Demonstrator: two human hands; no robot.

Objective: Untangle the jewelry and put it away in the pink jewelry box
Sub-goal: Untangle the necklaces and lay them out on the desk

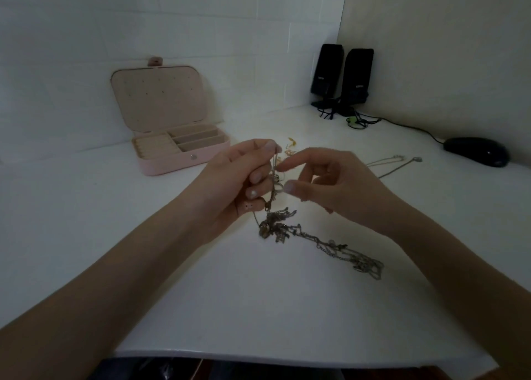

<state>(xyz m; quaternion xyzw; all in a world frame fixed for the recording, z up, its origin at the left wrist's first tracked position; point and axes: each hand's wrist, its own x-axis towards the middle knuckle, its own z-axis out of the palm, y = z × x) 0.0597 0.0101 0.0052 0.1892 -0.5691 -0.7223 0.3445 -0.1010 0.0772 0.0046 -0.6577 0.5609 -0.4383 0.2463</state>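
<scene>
Head view: untangling in hand; left hand [235, 175] pinches a chain raised from the tangled jewelry [290, 224] at mid-table [201, 279], right hand [324, 184] fingers narrowly parted at a ring, next teasing strands apart; pink jewelry box [184, 149] open near back-left edge.

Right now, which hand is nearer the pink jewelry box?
Left. The left hand holds the tangled chains just right of the pink jewelry box; the right hand sits farther right, beyond the chains.

I see the tangled chain clump [275, 224] lifted at its top end, tail trailing on the table toward 4 o'clock. Pink jewelry box [184, 155] at 10 o'clock, lid upright, compartments look empty.
</scene>
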